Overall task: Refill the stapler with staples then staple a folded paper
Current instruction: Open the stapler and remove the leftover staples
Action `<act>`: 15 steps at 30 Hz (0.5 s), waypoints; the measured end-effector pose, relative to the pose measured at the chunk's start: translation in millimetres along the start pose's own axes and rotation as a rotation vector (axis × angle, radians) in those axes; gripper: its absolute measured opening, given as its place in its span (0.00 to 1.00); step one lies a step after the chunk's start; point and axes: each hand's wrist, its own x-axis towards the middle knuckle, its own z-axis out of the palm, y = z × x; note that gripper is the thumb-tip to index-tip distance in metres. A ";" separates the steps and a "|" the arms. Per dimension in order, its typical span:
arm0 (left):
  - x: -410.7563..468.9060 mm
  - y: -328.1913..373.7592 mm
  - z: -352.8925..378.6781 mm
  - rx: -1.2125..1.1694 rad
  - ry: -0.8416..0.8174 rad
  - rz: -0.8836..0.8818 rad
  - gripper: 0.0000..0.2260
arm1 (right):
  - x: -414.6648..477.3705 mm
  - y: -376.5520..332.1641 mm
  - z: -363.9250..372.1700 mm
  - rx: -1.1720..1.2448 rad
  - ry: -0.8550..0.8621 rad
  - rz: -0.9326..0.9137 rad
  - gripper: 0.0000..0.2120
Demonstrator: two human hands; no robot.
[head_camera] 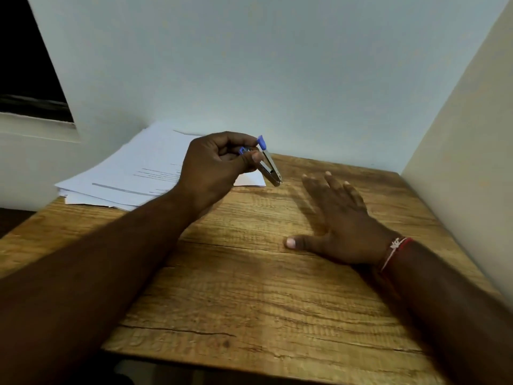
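White sheets of paper (133,173) lie in a loose stack at the far left of the wooden table (249,301), back against the wall. None looks folded from this angle. Judgement: they are parked there as stock for the stapling step, out of the working area.

Left hand (213,173): raised above the table, just in front of the stack's right corner. Fingers are curled round the stapler (268,162), and the thumb and forefinger pinch its body. The blue end is up, and the metal nose is tilted down and to the right, clear of the tabletop. Judgement: it is held up so the loading end can be seen and worked on. Cannot tell whether the staple channel is open or loaded.

Right hand (341,226): palm down, resting flat on the table, fingers straight and spread, holding nothing. The fingertips are near the stapler's nose but apart from it. Judgement: this hand is free, placed to come in and work the stapler. A red-and-white thread bracelet (395,250) is on that wrist.

No staples in view. Refill is judged not yet done.
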 end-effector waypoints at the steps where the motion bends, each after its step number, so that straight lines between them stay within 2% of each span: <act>1: 0.6 -1.6 0.7 0.001 0.008 -0.004 0.12 | 8.5 2.3 -0.9 -0.046 0.025 0.016 0.62; 7: -0.7 -14.5 3.2 -0.014 -0.013 -0.072 0.12 | 82.2 21.0 -5.5 -0.302 0.016 0.128 0.58; 15: 1.0 -23.0 4.5 0.025 -0.029 -0.096 0.13 | 161.0 41.1 -3.1 -0.312 0.038 0.288 0.51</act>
